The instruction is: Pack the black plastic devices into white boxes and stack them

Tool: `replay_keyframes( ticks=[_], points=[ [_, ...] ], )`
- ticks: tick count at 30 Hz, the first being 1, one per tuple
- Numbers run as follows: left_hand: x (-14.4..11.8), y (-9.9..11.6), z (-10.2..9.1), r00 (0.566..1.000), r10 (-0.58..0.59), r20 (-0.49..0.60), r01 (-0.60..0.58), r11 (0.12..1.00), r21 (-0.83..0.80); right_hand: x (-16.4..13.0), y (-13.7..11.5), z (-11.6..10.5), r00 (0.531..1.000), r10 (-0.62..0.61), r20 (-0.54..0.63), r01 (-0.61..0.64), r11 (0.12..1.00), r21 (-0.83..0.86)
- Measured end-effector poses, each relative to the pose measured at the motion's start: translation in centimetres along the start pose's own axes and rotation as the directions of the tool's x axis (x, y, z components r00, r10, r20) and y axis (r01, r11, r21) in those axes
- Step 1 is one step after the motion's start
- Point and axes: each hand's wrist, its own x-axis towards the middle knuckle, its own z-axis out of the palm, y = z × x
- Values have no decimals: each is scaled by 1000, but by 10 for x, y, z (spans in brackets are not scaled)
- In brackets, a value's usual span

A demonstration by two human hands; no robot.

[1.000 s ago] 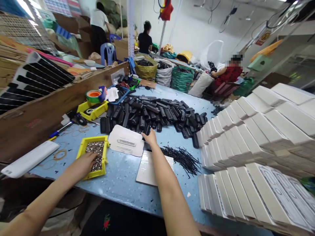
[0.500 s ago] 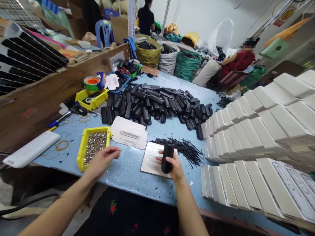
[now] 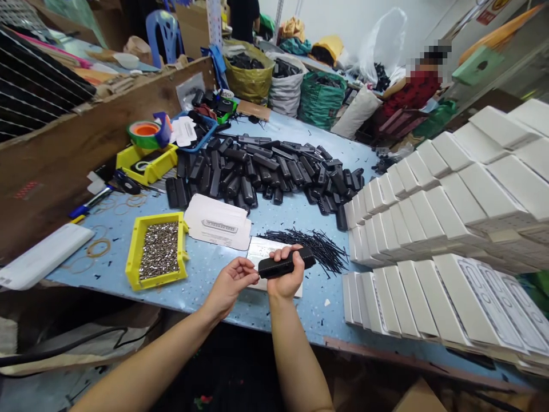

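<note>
My right hand (image 3: 286, 274) is wrapped round a black plastic casing (image 3: 278, 266), which lies almost level above a white tile (image 3: 259, 247). Fingertips and thumb of my left hand (image 3: 234, 281) are pinched together at the casing's left end. Whatever sits between them is too small to make out. To the left stands a yellow bin (image 3: 184, 269) of small shiny metal parts (image 3: 158, 250). Just behind my right hand lies a heap of thin black sticks (image 3: 328, 252). A printed white card (image 3: 218, 220) rests behind my left hand.
A long pile of black casings (image 3: 257, 171) spans the back of the blue table (image 3: 214, 263). Stacked white boxes (image 3: 429, 229) wall off the right side. A second yellow bin (image 3: 165, 163) and tape rolls (image 3: 146, 130) stand back left. A person in red (image 3: 407, 94) sits far right.
My left hand has moved right, from beside the bin of metal parts to the casing's end. My right hand has turned the casing from upright to nearly level.
</note>
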Motion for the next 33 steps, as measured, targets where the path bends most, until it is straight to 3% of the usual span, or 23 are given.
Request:
replay_keyframes(
  ticks=[4,6,7,8,9,11,12,13,15,18,20,23,25,28,30,31,33],
  points=[
    [1,-14,2,997,71,-22,-68,990,121,1,4,-4,999,-27,-42,28,999,29],
    [7,-18,-7,992,126,16,-126,950,285,3,7,-15,998,-65,-24,65,998,-12],
    [13,-16,-14,983,175,59,-184,890,418,5,9,-24,994,-107,4,107,992,-62],
    [21,-12,-25,965,236,113,-257,777,575,7,11,-35,986,-149,69,158,975,-154],
    [31,-5,-36,941,294,169,-320,602,731,11,13,-47,972,-172,161,210,941,-266],
    [52,14,-60,898,345,272,-331,124,935,21,17,-71,929,-126,347,288,836,-467],
    [63,24,-71,901,319,294,-281,-87,956,28,18,-81,909,-65,411,297,792,-533],
    [72,35,-79,912,274,305,-246,-230,942,34,19,-89,895,-8,447,290,770,-568],
    [86,51,-88,933,176,315,-234,-367,900,47,19,-98,914,34,405,231,776,-587],
    [97,63,-89,930,80,358,-297,-410,863,58,18,-103,987,-27,158,136,663,-736],
    [102,66,-86,928,40,372,-317,-442,839,61,20,-105,985,-161,69,142,502,-853],
    [110,76,-83,924,-3,381,-338,-467,817,63,27,-111,936,-288,203,291,302,-908],
    [113,89,-79,920,-42,389,-363,-461,810,66,32,-116,917,-291,271,348,257,-902],
    [101,116,-68,906,-120,405,-415,-426,804,66,32,-117,896,-344,280,376,256,-890],
    [80,127,-57,885,-168,434,-465,-321,825,57,21,-108,836,-457,304,446,243,-861],
    [67,128,-51,868,-193,459,-492,-197,848,49,13,-100,788,-505,351,514,227,-827],
    [39,118,-38,816,-237,527,-495,183,849,28,-6,-78,652,-529,543,702,151,-696]
  ],
)
